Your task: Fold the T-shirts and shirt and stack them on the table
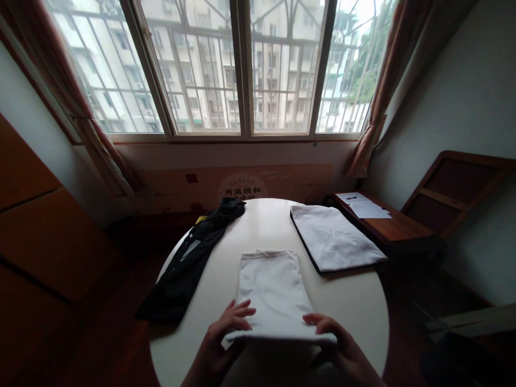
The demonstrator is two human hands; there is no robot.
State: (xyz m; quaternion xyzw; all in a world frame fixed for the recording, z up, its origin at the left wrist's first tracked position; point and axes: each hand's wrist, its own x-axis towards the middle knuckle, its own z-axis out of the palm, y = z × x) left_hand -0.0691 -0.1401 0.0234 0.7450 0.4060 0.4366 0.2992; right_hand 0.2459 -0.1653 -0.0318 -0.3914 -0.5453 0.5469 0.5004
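A folded white garment (272, 285) lies on the round white table (266, 220) in front of me, its near edge lifted a little. My left hand (229, 328) grips the near left corner, fingers on top and thumb below. At the near right corner, my right hand (330, 333) holds the cloth the same way. Between the two hands the near edge runs nearly straight. The garment's exact kind cannot be made out.
Black clothing (189, 269) with white markings hangs over the table's left edge. A folded white and black stack of cloth (336, 236) lies at the right. Beyond it stands a wooden side table (399, 226) with papers (363, 206). Barred windows (242, 70) are ahead.
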